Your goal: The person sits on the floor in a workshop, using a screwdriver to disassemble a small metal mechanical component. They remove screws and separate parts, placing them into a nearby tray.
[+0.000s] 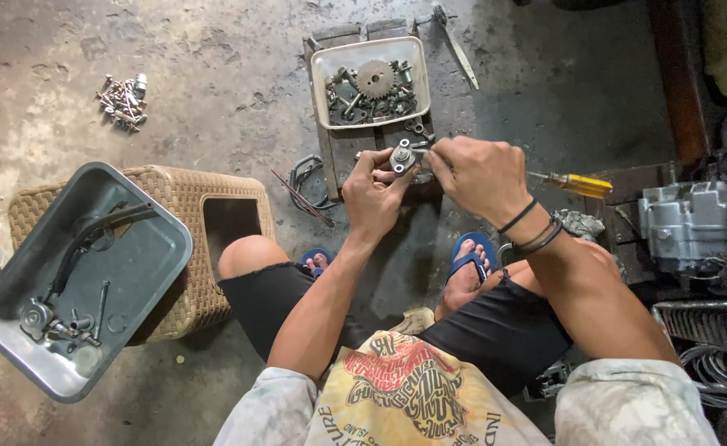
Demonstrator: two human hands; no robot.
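The left hand [373, 192] is closed around a small metal part [402, 156], a round-bodied component with a central bolt or boss facing up toward the camera. The fingers wrap its left and lower sides; the thumb lies along its near edge.

The right hand [477, 175] is closed in a pinch just to the right of the part, fingertips at the part's right edge. A slim metal piece appears to be held between those fingertips; its exact form is too small to tell.

Key relation: the part sits between the two hands, held above the floor, directly in front of the white tray [321, 78]. The left grip carries it; the right grip meets it from the right side. Both hands are at about equal reach, and the part's flat face is turned upward.

Surroundings:
- The white tray holds a gear and mixed dark fasteners
- A yellow-handled screwdriver [577, 185] lies just right of the right wrist, long axis running left to right
- A grey tray [144, 248] with a black hose and fittings rests on a wicker stool [183, 192], well to the left
- A loose heap of bolts [122, 101] lies on the concrete floor [215, 74]
- An engine casing [694, 221] stands at far right
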